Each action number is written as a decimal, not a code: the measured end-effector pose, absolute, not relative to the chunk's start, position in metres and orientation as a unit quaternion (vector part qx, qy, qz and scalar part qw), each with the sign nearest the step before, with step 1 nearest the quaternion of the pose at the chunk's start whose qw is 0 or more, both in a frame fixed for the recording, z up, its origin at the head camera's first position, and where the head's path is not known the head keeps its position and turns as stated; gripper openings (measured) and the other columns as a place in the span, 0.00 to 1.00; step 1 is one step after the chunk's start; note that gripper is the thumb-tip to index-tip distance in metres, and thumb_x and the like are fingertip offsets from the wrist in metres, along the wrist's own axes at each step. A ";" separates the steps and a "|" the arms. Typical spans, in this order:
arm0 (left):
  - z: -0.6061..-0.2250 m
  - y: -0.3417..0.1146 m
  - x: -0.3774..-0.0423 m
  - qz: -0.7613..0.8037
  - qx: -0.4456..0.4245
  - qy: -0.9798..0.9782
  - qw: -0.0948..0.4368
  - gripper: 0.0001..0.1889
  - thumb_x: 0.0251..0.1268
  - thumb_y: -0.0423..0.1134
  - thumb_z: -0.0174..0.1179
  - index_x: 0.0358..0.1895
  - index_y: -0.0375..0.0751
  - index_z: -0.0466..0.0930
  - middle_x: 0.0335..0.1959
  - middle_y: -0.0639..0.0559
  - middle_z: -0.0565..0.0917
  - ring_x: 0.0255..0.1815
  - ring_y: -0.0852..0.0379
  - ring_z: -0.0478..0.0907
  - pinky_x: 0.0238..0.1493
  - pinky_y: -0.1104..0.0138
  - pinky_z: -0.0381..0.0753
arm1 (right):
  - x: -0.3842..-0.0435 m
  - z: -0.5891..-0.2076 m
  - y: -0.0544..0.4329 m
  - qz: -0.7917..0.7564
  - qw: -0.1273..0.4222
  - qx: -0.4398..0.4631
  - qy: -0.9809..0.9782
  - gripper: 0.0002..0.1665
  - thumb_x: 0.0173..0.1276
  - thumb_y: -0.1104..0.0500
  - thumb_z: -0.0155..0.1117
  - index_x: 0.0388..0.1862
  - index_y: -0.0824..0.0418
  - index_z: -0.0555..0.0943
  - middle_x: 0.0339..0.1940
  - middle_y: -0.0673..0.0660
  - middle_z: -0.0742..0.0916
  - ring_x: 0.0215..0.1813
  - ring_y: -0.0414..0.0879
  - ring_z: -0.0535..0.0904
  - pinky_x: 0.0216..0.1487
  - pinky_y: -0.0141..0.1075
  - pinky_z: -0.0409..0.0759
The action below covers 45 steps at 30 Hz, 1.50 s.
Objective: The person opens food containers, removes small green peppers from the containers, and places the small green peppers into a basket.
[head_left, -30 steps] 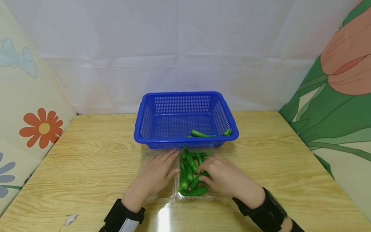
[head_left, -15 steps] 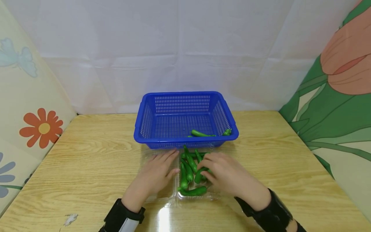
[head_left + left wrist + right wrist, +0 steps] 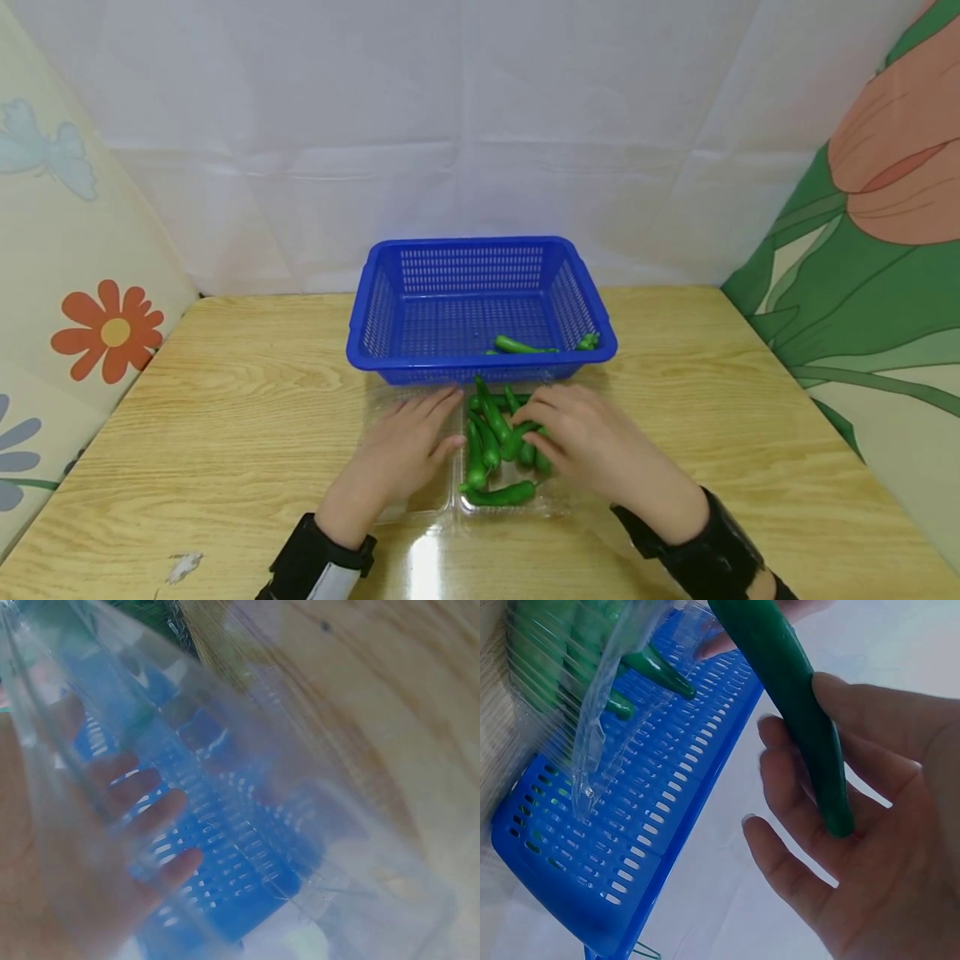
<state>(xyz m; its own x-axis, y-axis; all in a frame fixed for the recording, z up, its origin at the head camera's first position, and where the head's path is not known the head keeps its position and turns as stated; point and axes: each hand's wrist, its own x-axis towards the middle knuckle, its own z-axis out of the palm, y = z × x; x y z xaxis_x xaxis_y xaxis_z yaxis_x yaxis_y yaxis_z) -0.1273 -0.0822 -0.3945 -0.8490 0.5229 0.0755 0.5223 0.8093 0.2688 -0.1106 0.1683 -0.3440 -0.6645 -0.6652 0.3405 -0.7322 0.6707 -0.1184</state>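
A clear plastic clamshell box (image 3: pixel 551 505) lies spread on the table, its right half holding several green chili peppers (image 3: pixel 501 495). My right hand (image 3: pixel 579 433) is over that half and pinches one chili pepper (image 3: pixel 799 705) between thumb and fingers, as the right wrist view shows. My left hand (image 3: pixel 408 446) rests on the box's other half, fingers extended and thumb spread toward the peppers. In the left wrist view, clear plastic (image 3: pixel 360 847) stands between the camera and the left fingers (image 3: pixel 161 810), blurring them.
Directly behind the box stands a blue perforated basket (image 3: pixel 480 364), with a few green peppers (image 3: pixel 517 345) near its front right corner. A white sheet (image 3: pixel 465 150) hangs behind the wooden table (image 3: pixel 262 400). Printed panels flank both sides.
My right hand has shifted slightly up and right with the pepper, which has moved up from lower in the box. Other peppers now show beneath it. The left hand has stayed still.
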 end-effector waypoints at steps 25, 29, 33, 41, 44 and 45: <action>-0.394 -0.082 -0.129 0.145 0.281 0.949 -0.003 0.31 0.76 0.53 0.51 0.75 0.41 0.63 0.75 0.46 0.65 0.73 0.47 0.63 0.72 0.47 0.61 | -0.119 -0.346 0.169 0.164 0.319 0.358 -0.862 0.16 0.55 0.62 0.77 0.43 0.59 0.86 0.41 0.54 0.87 0.42 0.48 0.82 0.44 0.43 0.83; -0.394 -0.082 -0.129 0.144 0.281 0.949 0.000 0.31 0.77 0.53 0.50 0.75 0.42 0.62 0.75 0.46 0.65 0.73 0.46 0.63 0.72 0.47 0.61 | -0.122 -0.346 0.171 0.180 0.342 0.349 -0.854 0.19 0.54 0.62 0.77 0.46 0.60 0.86 0.42 0.55 0.88 0.44 0.50 0.83 0.45 0.45 0.84; -0.394 -0.082 -0.128 0.142 0.281 0.949 0.000 0.31 0.77 0.53 0.50 0.75 0.41 0.62 0.75 0.46 0.65 0.73 0.45 0.63 0.72 0.47 0.61 | -0.124 -0.347 0.172 0.193 0.350 0.336 -0.853 0.18 0.53 0.64 0.77 0.45 0.61 0.86 0.42 0.57 0.88 0.44 0.52 0.83 0.46 0.46 0.83; -0.394 -0.083 -0.127 0.143 0.281 0.949 0.003 0.31 0.77 0.53 0.51 0.75 0.41 0.62 0.75 0.45 0.65 0.73 0.45 0.63 0.72 0.47 0.61 | -0.130 -0.351 0.175 0.210 0.370 0.319 -0.847 0.15 0.54 0.69 0.76 0.42 0.64 0.87 0.41 0.59 0.87 0.42 0.53 0.83 0.42 0.44 0.83; -0.394 -0.083 -0.127 0.143 0.281 0.949 0.002 0.31 0.77 0.53 0.50 0.75 0.41 0.62 0.75 0.45 0.65 0.73 0.45 0.63 0.72 0.46 0.61 | -0.133 -0.353 0.177 0.210 0.381 0.314 -0.844 0.14 0.54 0.69 0.76 0.42 0.64 0.87 0.42 0.59 0.87 0.41 0.53 0.83 0.40 0.44 0.83; -0.394 -0.083 -0.128 0.142 0.281 0.949 0.001 0.31 0.77 0.53 0.50 0.75 0.41 0.62 0.75 0.45 0.64 0.73 0.45 0.63 0.72 0.46 0.61 | -0.133 -0.353 0.177 0.209 0.385 0.311 -0.843 0.15 0.54 0.69 0.76 0.42 0.65 0.87 0.42 0.59 0.87 0.41 0.53 0.83 0.40 0.44 0.83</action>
